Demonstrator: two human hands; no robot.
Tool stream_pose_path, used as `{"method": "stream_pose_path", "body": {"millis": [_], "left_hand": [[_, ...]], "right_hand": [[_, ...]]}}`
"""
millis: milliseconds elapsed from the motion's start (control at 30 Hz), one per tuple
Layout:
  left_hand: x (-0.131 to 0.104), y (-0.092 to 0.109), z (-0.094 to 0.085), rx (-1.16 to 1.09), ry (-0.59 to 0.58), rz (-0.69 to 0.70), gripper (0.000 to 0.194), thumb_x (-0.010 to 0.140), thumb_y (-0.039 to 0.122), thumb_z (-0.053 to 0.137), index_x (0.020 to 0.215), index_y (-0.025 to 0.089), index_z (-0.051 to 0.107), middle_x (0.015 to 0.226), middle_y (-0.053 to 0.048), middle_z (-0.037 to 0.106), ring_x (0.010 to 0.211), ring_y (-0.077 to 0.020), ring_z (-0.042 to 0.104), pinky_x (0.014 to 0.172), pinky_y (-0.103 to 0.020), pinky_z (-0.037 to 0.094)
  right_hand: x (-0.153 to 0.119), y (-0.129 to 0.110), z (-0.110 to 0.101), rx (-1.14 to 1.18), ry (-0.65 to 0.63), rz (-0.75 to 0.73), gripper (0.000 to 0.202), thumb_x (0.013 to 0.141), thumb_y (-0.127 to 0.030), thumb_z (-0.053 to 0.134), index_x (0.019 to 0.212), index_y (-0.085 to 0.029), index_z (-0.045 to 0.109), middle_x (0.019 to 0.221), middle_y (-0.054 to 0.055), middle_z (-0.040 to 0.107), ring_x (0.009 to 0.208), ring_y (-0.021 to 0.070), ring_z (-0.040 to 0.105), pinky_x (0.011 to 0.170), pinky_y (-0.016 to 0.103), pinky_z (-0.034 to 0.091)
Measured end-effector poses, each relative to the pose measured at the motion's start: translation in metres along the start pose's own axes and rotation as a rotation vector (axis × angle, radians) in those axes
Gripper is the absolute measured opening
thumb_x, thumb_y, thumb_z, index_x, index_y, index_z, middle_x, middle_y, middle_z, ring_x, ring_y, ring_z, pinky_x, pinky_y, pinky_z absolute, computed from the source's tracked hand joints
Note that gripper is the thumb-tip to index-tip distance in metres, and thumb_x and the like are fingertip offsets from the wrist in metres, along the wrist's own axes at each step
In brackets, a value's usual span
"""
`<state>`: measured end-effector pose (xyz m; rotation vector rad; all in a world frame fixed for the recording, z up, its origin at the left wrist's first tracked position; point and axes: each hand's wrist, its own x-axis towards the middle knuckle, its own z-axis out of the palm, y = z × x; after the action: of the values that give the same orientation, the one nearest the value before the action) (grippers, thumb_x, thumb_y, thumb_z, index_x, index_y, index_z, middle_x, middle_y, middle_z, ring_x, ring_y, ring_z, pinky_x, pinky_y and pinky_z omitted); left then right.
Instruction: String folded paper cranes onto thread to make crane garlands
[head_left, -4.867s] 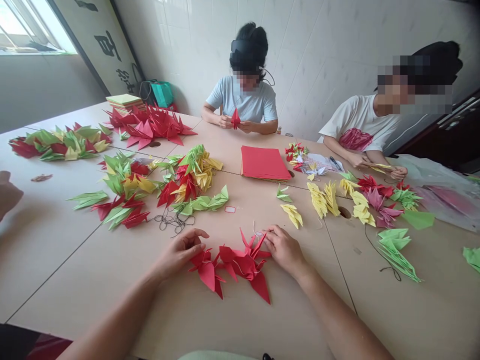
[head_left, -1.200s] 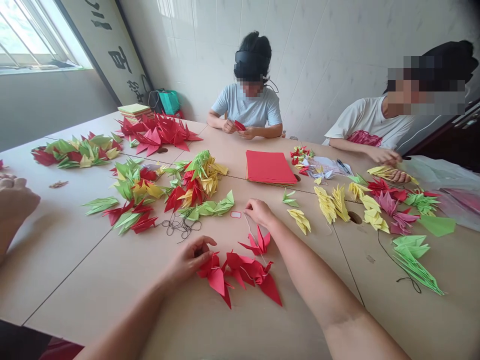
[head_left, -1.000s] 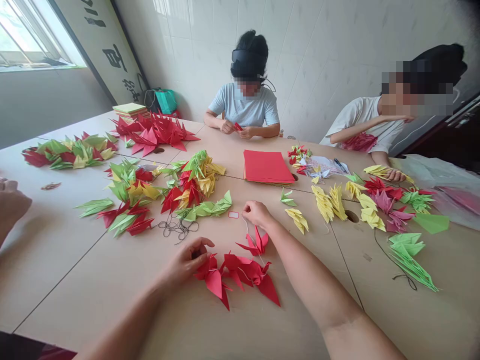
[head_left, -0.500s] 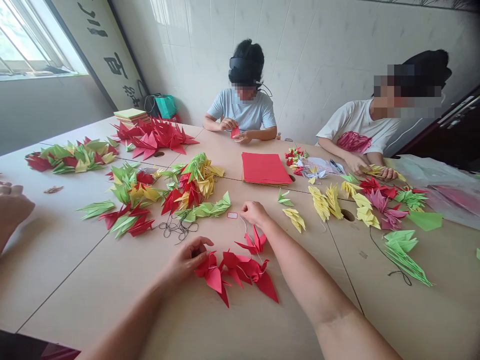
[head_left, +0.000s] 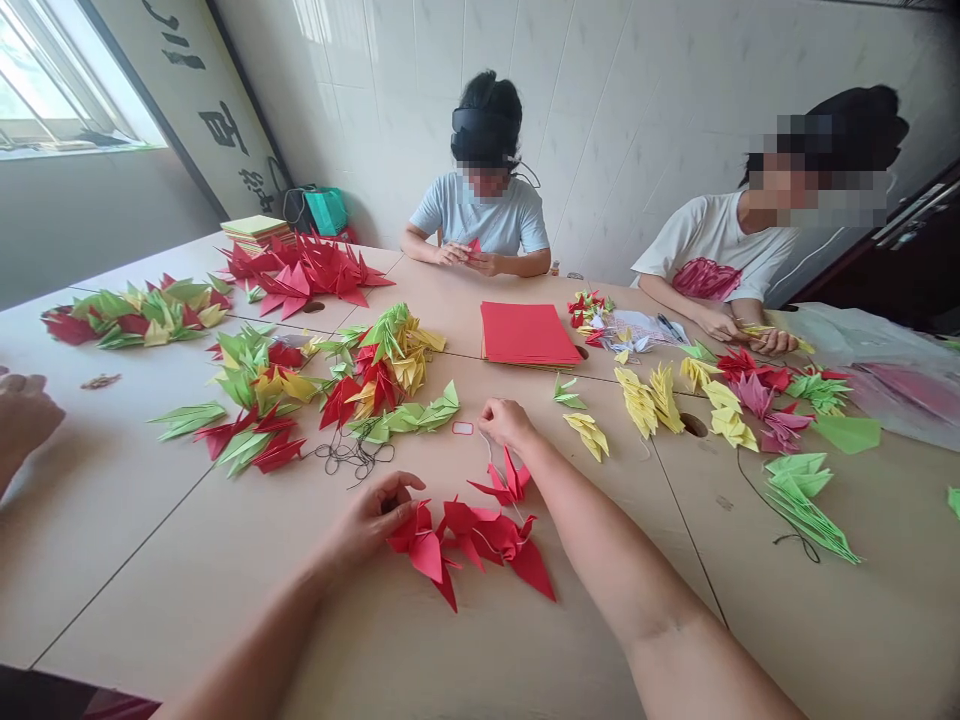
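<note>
Near the table's front lie several red folded-paper cranes (head_left: 480, 530), threaded on a thin white string (head_left: 489, 460). One more red crane (head_left: 506, 482) sits higher on the same string, by my right wrist. My left hand (head_left: 379, 515) rests at the left end of the row. Its thumb is against the leftmost crane, while the curved index finger stands apart from the thumb. Farther forward, my right hand (head_left: 506, 424) is closed in a pinch on the white string; its fingertips are partly hidden. Just left of it is a small red-bordered label (head_left: 463, 428).
Green, yellow and red folded-paper strings (head_left: 382, 370) lie ahead on the left, with tangled black cord (head_left: 352, 455). Red square sheets (head_left: 529, 333) are stacked mid-table. Yellow bundles (head_left: 637, 400) lie right. Two people (head_left: 480, 205) work opposite; another person's hand (head_left: 26, 415) is at far left.
My hands and the red cranes keep nearly the same places. The view has shifted slightly. The person opposite has turned the red paper in their hands.
</note>
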<state>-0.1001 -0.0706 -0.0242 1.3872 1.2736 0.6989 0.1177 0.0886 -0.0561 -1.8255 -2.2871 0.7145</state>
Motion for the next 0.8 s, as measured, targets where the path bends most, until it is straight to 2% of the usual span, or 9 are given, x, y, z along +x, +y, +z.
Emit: {"method": "stream_pose_path", "body": {"millis": [167,333,600,800], "left_hand": [[0.0,0.001,0.0,0.004,0.009,-0.003,0.03,0.082,0.042,0.056,0.098,0.017,0.056,0.065,0.005,0.045,0.054,-0.0094,0.04,0.05,-0.022,0.033],[0.0,-0.001,0.0,0.005,0.002,-0.011,0.03,0.082,0.042,0.057,0.099,0.017,0.056,0.066,0.004,0.048,0.054,-0.0097,0.042,0.049,-0.021,0.034],[0.0,-0.001,0.0,-0.003,-0.002,-0.024,0.032,0.082,0.044,0.057,0.099,0.018,0.057,0.066,0.005,0.048,0.054,-0.0096,0.042,0.049,-0.021,0.034],[0.001,-0.002,0.0,0.0,0.003,-0.02,0.032,0.081,0.043,0.057,0.1,0.017,0.056,0.067,0.004,0.048,0.054,-0.0096,0.042,0.049,-0.021,0.034]], "right_hand": [[0.0,0.0,-0.007,0.021,-0.003,-0.007,0.03,0.092,-0.033,0.056,0.117,-0.017,0.057,0.119,0.008,0.06,0.099,0.02,0.062,0.084,0.041,0.053],[-0.006,-0.001,-0.016,0.052,-0.063,-0.039,0.029,0.092,-0.033,0.056,0.116,-0.017,0.058,0.117,0.008,0.061,0.097,0.0193,0.062,0.083,0.04,0.054],[-0.001,0.001,-0.013,0.074,-0.058,-0.015,0.029,0.092,-0.033,0.056,0.117,-0.017,0.058,0.118,0.008,0.061,0.098,0.0197,0.062,0.083,0.041,0.053],[-0.001,0.003,-0.018,0.066,-0.056,-0.019,0.029,0.092,-0.033,0.056,0.117,-0.017,0.058,0.118,0.008,0.061,0.098,0.0196,0.062,0.083,0.04,0.053]]}}
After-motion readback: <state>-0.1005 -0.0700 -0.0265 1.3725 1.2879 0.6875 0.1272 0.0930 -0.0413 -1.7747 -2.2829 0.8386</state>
